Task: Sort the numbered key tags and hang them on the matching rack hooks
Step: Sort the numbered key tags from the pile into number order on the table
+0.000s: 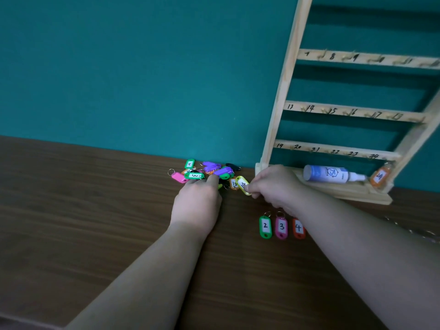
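On the brown wooden table [95, 210], a green tag numbered 2 [265, 226], a pink 3 [281, 227] and an orange 4 [298, 227] are lying side by side. Beyond them, the right hand [273, 186] is pinching a yellow oval key tag [242, 184] beside the heap of coloured plastic tags [209, 171], which the left hand [196, 204] is touching with stretched fingers. Farther right, the pale wooden rack of numbered hooks [283, 91] is standing.

You face an indoor desk station, kind unclear: wood-grain tabletop [71, 198], teal wall [142, 67], numbered key rack [283, 91].
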